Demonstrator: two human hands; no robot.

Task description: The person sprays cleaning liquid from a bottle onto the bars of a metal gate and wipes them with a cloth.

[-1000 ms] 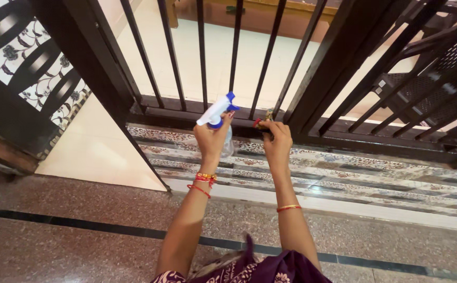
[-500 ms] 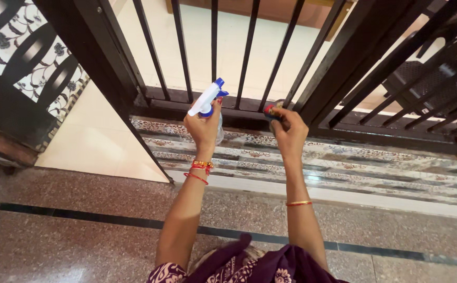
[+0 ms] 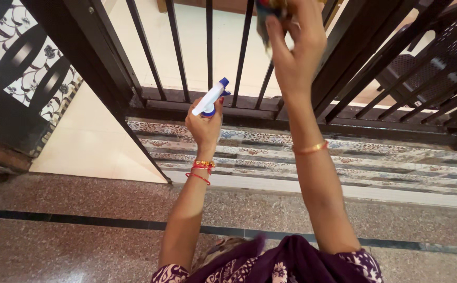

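My left hand (image 3: 204, 124) grips a spray bottle (image 3: 211, 98) with a white head and blue nozzle, aimed at the bottom rail (image 3: 186, 97) of a dark metal gate. My right hand (image 3: 295, 44) is raised high near the top edge of the view, closed on a bunched cloth (image 3: 266, 13) held against the vertical bars (image 3: 243, 47); the cloth is partly cut off by the frame. Both wrists wear bangles.
The dark barred gate (image 3: 354, 57) spans the view, with a patterned tile threshold (image 3: 385, 157) below it and speckled granite floor (image 3: 71, 246) in front. A dark ornate panel (image 3: 19, 68) stands at left. A dark lattice chair (image 3: 438, 57) sits behind the bars at right.
My right hand with the cloth rose from the bottom rail up along the bars to the top of the view. The left hand with the spray bottle stayed almost in place.
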